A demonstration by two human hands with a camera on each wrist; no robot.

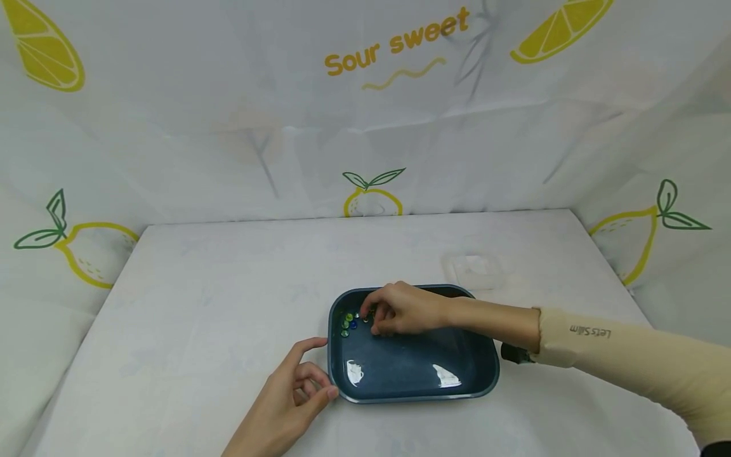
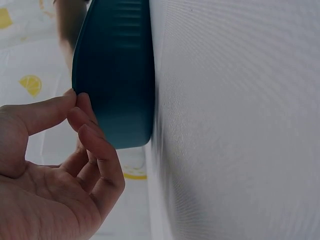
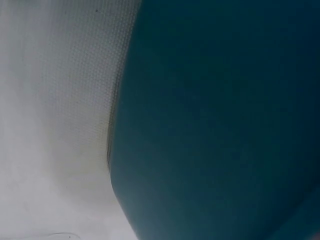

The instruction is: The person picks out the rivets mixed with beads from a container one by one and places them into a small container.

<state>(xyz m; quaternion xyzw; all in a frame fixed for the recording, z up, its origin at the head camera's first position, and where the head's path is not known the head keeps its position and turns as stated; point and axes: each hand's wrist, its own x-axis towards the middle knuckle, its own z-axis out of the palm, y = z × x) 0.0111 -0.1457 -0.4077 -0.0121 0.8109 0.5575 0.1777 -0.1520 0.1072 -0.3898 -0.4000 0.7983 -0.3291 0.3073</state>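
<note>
A dark blue rectangular tray sits on the white table. Several small green and blue glass beads lie in its far left corner. My right hand reaches into the tray, its fingers curled and its tips bunched right beside the beads; whether a bead sits between them is hidden. My left hand rests on the table at the tray's near left corner. Its loosely bent fingertips touch the tray's outer wall. The right wrist view shows only a blurred blue tray wall and the table.
A small clear plastic dish stands on the table just beyond the tray's far right corner. White cloth walls printed with lemons close in the back and both sides.
</note>
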